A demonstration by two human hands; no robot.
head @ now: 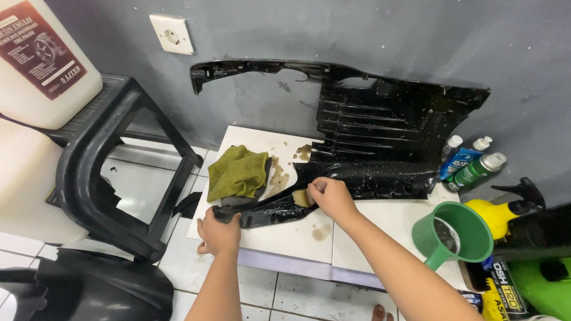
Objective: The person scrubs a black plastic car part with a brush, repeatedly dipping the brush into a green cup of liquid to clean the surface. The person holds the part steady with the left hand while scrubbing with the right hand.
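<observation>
We see a long black plastic panel (369,137), glossy and wet, propped so that its far edge leans against the grey wall (357,30) while its near edge rests on a raised white tile slab (285,238); that tilt likely lets the dirty water run down and off, which would explain the brown puddles (278,175) on the slab. The left hand (219,232) grips the narrow left tip of the panel, its fingers curled over the near edge and pressed against the plastic, apparently to pin the piece so it does not slide. The right hand (333,197) has its fingers closed around a small yellowish sponge (302,197), pressing it onto the lower rim of the panel near the middle. An olive-green cloth (238,172) lies bunched on the slab just beyond the left hand, touching the panel's tip, close enough to grab. To the right, a green plastic dipper (455,235) sits near the slab's edge, with spray bottles (476,166) standing beside the wall behind it. On the left, a black plastic stool (113,172) carries a large white jerrycan (41,59), kept well apart from the wet work.
</observation>
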